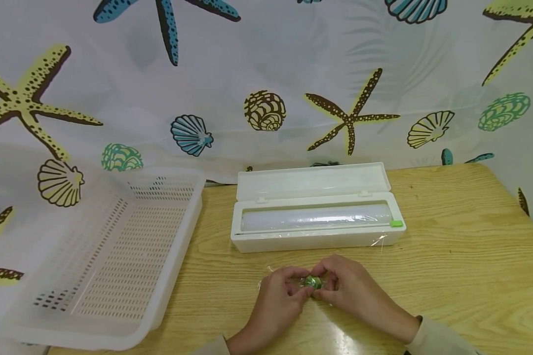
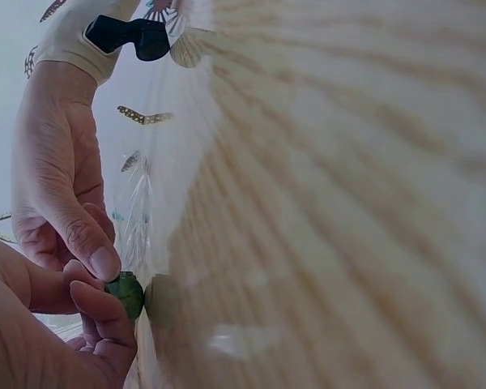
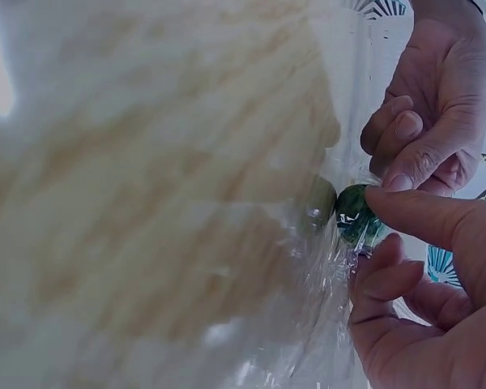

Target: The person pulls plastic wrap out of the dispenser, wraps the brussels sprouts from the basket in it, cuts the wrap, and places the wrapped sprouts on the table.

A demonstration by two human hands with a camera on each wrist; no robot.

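Observation:
A small, round green ball in clear plastic wrap rests on the tabletop. From the left, my left hand holds it, thumb and index finger curled in at its edge. Opposite, my right hand pinches it with fingertips nearly meeting the left ones. The right wrist view shows the green ball under the right index fingertip, with crinkled film spreading below. Beyond the hands sits a white plastic wrap dispenser, its lid raised and a roll of wrap inside.
At the left stands a white perforated basket. A green slider sits at the dispenser's right end, with a bit of film hanging over the front there. Behind the wooden table hangs a cloth with starfish and shells.

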